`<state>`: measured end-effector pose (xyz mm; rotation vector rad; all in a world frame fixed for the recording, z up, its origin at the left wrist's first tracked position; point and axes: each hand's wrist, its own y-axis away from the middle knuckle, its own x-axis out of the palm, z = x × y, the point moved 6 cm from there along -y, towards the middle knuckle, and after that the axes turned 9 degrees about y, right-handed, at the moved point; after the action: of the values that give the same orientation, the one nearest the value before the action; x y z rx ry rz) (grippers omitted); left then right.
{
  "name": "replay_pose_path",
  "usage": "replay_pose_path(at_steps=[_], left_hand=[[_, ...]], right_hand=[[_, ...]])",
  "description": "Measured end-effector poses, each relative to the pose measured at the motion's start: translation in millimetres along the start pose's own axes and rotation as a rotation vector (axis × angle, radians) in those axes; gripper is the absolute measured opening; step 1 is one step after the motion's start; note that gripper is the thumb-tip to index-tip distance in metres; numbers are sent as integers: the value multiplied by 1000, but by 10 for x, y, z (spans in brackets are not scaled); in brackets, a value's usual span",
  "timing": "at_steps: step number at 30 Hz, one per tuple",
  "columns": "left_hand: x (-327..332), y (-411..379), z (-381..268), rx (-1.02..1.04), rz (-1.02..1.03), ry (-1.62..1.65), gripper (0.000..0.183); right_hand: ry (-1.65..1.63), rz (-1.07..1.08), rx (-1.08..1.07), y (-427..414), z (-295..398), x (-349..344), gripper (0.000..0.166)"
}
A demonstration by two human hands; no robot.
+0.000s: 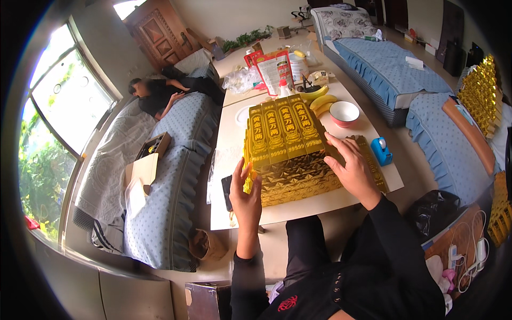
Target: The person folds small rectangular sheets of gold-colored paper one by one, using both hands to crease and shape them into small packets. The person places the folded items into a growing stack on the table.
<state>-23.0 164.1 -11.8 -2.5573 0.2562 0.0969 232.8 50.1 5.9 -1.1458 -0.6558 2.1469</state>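
A stack of shiny gold foil-covered paper boxes (298, 176) stands on the table in front of me. Its top row of several long boxes (284, 128) bears printed characters and numbers. My left hand (245, 196) is upright at the stack's near left corner, thumb and fingers spread; whether it touches is hard to tell. On the other side, my right hand (354, 168) has its fingertips at the stack's upper right edge, with nothing in its grasp. Partly behind that hand lies another gold box or strip (372, 168), flat on the table.
The pale table (280, 212) also carries a black phone (227, 192), a blue tape dispenser (381, 152), a bowl (345, 113), bananas (322, 102) and a red-and-white pouch (275, 72). A person (160, 94) lies on the left sofa (172, 176). More gold foil pieces (480, 96) stand at right.
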Motion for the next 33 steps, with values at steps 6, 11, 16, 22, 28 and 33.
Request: replay_pose_path(at_steps=[6,11,16,22,28,33], left_hand=[[37,-26,114,-20,-27,-53,56],[46,-53,182,35,-19,-124,49],[29,-65,274,-13,-6,-78,49],[5,-50,231,-29,15,-59,50],[18,-33,206,1,23,-35,54],[10,-11,197,-12,32,-48,56]], right_hand=[[79,28,-23,-12,12,121,60],[60,-11,-41,-7,-29,159,61],[40,-27,-62,-15,-16,174,60],[30,-22,-66,-11,4,158,58],[32,8,-75,-12,-2,160,58],[36,17,-78,-5,-12,161,59]])
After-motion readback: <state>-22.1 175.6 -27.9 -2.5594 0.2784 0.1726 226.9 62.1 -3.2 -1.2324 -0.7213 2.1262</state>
